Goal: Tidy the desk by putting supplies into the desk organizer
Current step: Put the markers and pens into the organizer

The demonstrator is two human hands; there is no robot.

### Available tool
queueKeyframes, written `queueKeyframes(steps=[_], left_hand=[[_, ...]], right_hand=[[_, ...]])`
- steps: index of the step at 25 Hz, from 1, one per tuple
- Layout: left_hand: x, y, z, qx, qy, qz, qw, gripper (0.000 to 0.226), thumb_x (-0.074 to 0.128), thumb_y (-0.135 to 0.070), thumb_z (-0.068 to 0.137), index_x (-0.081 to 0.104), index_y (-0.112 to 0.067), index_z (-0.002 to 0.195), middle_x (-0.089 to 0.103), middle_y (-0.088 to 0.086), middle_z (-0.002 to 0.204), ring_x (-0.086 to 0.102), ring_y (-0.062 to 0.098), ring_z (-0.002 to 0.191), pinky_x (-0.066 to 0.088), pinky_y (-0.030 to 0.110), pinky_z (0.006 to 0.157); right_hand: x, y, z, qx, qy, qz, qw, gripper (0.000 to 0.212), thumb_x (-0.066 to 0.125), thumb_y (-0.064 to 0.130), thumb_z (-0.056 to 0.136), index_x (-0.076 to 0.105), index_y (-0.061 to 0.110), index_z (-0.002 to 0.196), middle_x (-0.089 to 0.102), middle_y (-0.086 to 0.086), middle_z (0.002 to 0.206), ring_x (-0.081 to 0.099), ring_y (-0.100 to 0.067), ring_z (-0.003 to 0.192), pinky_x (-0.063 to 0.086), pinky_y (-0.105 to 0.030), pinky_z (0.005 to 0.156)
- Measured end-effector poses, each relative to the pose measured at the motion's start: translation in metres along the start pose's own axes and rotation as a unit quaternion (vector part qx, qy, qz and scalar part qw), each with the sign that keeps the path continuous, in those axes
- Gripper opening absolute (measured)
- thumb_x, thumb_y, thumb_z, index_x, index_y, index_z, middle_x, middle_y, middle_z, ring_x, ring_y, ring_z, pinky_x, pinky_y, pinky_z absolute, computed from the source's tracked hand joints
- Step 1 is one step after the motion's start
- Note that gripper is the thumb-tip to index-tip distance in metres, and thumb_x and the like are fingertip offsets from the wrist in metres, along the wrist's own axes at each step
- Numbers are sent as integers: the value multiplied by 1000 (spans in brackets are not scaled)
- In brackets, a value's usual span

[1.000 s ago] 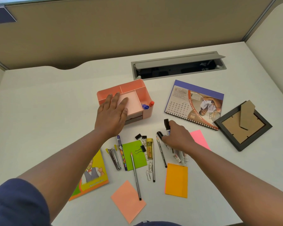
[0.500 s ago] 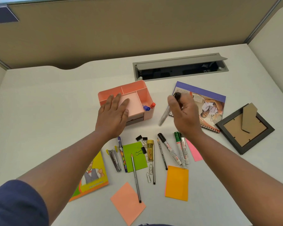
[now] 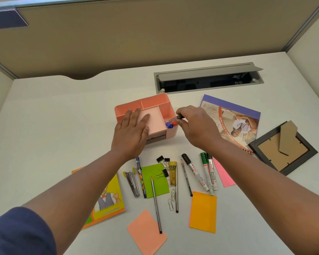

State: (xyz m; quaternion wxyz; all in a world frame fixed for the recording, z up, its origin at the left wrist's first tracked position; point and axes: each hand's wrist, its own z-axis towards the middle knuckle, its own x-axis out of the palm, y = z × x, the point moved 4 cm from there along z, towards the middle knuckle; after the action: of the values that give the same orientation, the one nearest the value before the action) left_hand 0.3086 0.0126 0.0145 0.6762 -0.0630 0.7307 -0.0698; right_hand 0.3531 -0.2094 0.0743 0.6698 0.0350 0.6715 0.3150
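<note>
A pink desk organizer (image 3: 155, 101) stands mid-desk, with a blue-capped marker (image 3: 169, 125) and a red-capped one (image 3: 174, 123) in its right compartment. My left hand (image 3: 132, 132) lies flat on the organizer's front left part, fingers spread. My right hand (image 3: 196, 126) grips a black-capped marker (image 3: 175, 118) whose lower end dips into that right compartment. On the desk in front lie three more markers (image 3: 203, 173), pencils (image 3: 156, 203), a pen (image 3: 140, 176), binder clips (image 3: 163, 160), paper clips (image 3: 171, 198), a stapler (image 3: 132, 183) and a yellow tube (image 3: 173, 173).
Sticky notes lie around: green (image 3: 157, 183), orange (image 3: 203, 211), salmon (image 3: 145, 233), pink (image 3: 223, 174). A calendar (image 3: 234, 116) and a picture frame (image 3: 284, 148) face down sit at the right, a notebook (image 3: 109, 199) at the left. An open cable hatch (image 3: 208, 79) lies behind.
My right hand picked a black-capped marker off the desk, carried it up and left, and now holds it into the organizer's right compartment. My left hand stayed on the organizer.
</note>
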Motion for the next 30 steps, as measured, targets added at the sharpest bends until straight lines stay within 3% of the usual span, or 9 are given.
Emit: queueKeyframes(steps=[4, 9, 12, 15, 22, 26, 30], left_hand=[[1, 0, 0, 1, -3, 3, 1000, 59, 11, -51, 102, 24, -34, 157, 8, -1, 169, 4, 27, 155, 15, 50, 121], [2, 0, 0, 2, -6, 1, 1000, 61, 9, -53, 101, 24, -34, 156, 8, -1, 169, 5, 27, 155, 16, 50, 121], [2, 0, 0, 3, -10, 1, 1000, 61, 10, -53, 101, 25, -33, 156, 9, -1, 169, 6, 28, 155, 17, 50, 120], [2, 0, 0, 5, -12, 4, 1000, 60, 10, -52, 101, 26, -33, 156, 11, 1, 168, 7, 28, 154, 18, 50, 120], [2, 0, 0, 2, -12, 2, 1000, 61, 9, -53, 100, 26, -34, 156, 11, 0, 168, 7, 28, 154, 17, 50, 120], [2, -1, 0, 1, -11, 3, 1000, 60, 10, -52, 101, 25, -33, 156, 10, 0, 168, 6, 27, 155, 17, 51, 120], [1, 0, 0, 0, -10, 3, 1000, 60, 11, -52, 101, 25, -33, 156, 10, -1, 169, 6, 27, 155, 16, 51, 121]], right_hand=[[11, 6, 8, -28, 56, -98, 993, 31, 46, 23, 103, 50, 19, 134, 57, -2, 128, 50, -24, 110, 52, -42, 82], [16, 6, 12, -8, 135, -81, 987, 39, 35, 30, 102, 44, 19, 139, 50, -4, 136, 45, -27, 118, 49, -48, 89], [15, 10, 10, -27, 153, -57, 986, 44, 44, 35, 96, 45, 27, 140, 45, 1, 144, 41, -25, 126, 46, -48, 95], [21, 11, 11, -60, 168, -123, 976, 39, 53, 41, 98, 54, 31, 135, 42, 3, 149, 39, -26, 131, 44, -48, 98], [11, 15, 19, -105, 102, -138, 980, 27, 50, 33, 102, 66, 22, 121, 59, 2, 132, 49, -26, 120, 44, -45, 89], [14, 16, 21, -93, 138, -93, 982, 21, 46, 31, 104, 60, 18, 112, 60, 1, 114, 53, -23, 103, 51, -41, 79], [21, 12, 19, -91, 197, -89, 972, 8, 49, 27, 103, 49, 26, 111, 57, 3, 111, 44, -22, 105, 48, -41, 81]])
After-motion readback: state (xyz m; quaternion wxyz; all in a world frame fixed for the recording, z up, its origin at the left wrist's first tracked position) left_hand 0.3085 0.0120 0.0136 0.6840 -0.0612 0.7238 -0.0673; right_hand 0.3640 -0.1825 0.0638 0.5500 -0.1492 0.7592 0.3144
